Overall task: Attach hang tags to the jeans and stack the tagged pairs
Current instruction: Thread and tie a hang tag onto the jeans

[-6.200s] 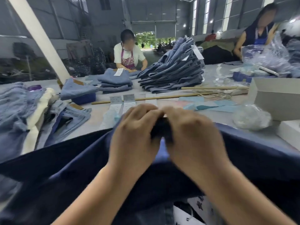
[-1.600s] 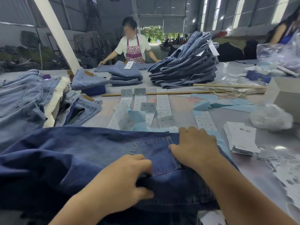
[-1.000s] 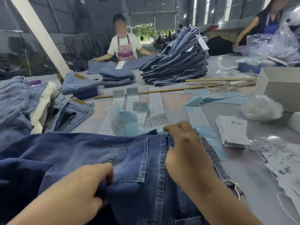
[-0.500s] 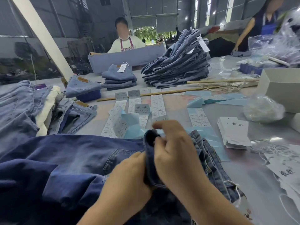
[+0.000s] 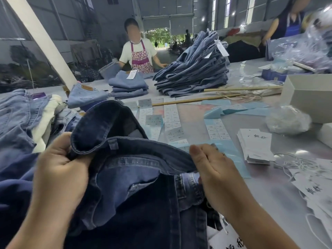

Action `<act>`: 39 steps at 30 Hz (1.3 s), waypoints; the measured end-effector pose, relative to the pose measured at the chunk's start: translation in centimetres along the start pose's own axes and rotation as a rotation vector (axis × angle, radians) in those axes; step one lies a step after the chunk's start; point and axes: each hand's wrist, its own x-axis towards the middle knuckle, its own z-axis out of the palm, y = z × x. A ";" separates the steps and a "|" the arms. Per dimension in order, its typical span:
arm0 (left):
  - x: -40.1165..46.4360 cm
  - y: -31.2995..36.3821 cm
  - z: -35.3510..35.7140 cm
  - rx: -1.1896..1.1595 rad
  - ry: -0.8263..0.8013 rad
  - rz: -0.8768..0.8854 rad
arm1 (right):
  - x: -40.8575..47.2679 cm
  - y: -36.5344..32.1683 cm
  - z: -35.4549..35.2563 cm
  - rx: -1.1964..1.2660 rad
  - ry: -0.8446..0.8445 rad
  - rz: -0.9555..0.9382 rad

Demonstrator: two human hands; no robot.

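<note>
A dark blue pair of jeans (image 5: 136, 191) lies in front of me with its waistband lifted and spread open. My left hand (image 5: 59, 168) grips the left end of the waistband in a fist. My right hand (image 5: 212, 169) pinches the right end, thumb on top. A belt loop shows at the middle of the band. A stack of white hang tags (image 5: 255, 142) lies to the right on the table, with more tags and strings (image 5: 314, 178) nearer the right edge. A tall pile of tagged jeans (image 5: 194, 69) stands at the far side.
Strips of sticker labels (image 5: 170, 114) on blue backing lie mid-table. Light jeans (image 5: 16, 115) are heaped at left, a small folded stack (image 5: 129, 85) further back. A grey box (image 5: 309, 94) and a plastic bag (image 5: 287, 119) sit at right. Two workers stand across the table.
The jeans lay flat and I smoothed them, then bunched the waist between both hands. Now my hands have moved apart, pulling the waistband up and open.
</note>
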 end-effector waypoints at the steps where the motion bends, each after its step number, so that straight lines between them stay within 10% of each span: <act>1: -0.9 0.7 0.5 0.009 -0.009 -0.007 | 0.0 0.0 0.2 0.068 -0.003 0.009; 9: -7.3 5.3 5.4 0.168 -0.742 0.093 | 2.2 -0.7 3.0 0.273 -0.110 0.123; 19: -4.0 0.4 3.6 0.477 -0.189 0.156 | 2.7 -5.1 4.6 0.857 -0.389 -0.049; 26: -4.9 0.7 4.1 0.470 -0.228 0.121 | 2.0 -0.3 3.7 -0.628 -0.218 0.041; 39: -4.0 2.2 4.0 0.225 -0.182 0.336 | 2.8 0.1 4.5 -0.644 -0.196 -0.181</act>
